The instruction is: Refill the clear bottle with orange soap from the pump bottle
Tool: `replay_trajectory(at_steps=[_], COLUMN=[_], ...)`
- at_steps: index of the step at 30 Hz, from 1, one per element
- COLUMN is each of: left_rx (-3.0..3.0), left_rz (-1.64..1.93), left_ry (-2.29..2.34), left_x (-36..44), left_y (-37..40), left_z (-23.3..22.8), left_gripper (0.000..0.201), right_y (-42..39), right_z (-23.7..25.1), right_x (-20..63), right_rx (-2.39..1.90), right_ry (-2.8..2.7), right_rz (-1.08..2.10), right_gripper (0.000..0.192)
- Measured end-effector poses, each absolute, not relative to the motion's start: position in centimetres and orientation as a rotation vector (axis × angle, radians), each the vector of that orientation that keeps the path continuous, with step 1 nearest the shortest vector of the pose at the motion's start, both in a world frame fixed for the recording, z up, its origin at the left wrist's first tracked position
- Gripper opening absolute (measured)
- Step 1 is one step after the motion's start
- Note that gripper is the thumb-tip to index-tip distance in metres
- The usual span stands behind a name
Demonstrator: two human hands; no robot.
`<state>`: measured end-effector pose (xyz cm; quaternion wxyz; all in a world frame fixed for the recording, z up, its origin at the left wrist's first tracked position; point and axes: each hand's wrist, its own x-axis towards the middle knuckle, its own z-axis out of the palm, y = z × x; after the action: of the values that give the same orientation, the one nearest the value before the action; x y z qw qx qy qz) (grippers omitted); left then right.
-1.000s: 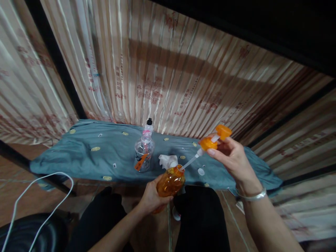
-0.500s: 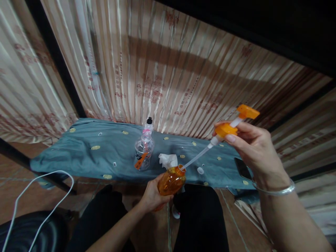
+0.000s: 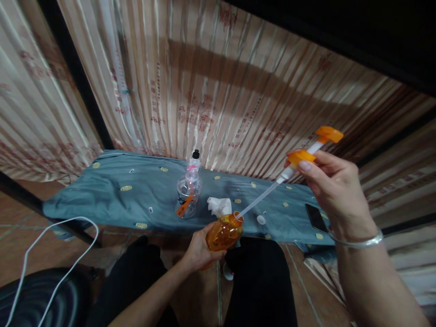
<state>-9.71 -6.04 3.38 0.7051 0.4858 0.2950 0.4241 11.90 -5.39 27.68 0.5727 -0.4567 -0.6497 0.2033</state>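
My left hand (image 3: 200, 249) is wrapped round an amber see-through bottle (image 3: 224, 234), tilted with its open neck up and to the right. In my right hand (image 3: 335, 190) an orange pump dispenser top (image 3: 301, 158) is pinched by its collar between thumb and fingers. Its long clear tube slants down to the left, and the tip is at the bottle's mouth; how far it reaches inside is hard to tell. Behind the bottle lies a crumpled white tissue (image 3: 220, 206). A small white cap (image 3: 260, 220) rests to the right of the neck.
A clear bottle with an orange label (image 3: 188, 193) stands on the teal cloth (image 3: 112, 200), with a black-capped bottle (image 3: 195, 156) behind it. A phone (image 3: 316, 218) lies at the right. White cable (image 3: 51, 227) loops at the left. Striped curtain (image 3: 204, 104) hangs behind.
My right hand has moved slightly up and to the right with the pump top, drawing the tube a little further out. My left hand still holds the bottle. The view shifted slightly.
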Motion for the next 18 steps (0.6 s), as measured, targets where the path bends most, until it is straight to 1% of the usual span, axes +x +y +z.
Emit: replay_trajectory(at_steps=[8,14,18], left_rx=[1.065,1.015,1.047], left_rz=[0.938,0.959,0.946], left_ry=[0.623,0.605,0.652], left_x=[-9.84,-9.74,-9.76], left_y=[-6.15,-6.16,-6.02], left_z=[4.4,3.91,3.42], left_gripper=[0.07,0.072,0.075], right_y=[-5.44,-4.93,-4.7], right_z=[27.95,28.07,27.87], right_x=[11.76,11.98,12.14], right_rx=[-1.041,-1.03,-1.032], right_ry=[-1.482,-1.38,-1.369], right_rz=[0.462,0.518,0.546], right_gripper=[0.018,0.023,0.023])
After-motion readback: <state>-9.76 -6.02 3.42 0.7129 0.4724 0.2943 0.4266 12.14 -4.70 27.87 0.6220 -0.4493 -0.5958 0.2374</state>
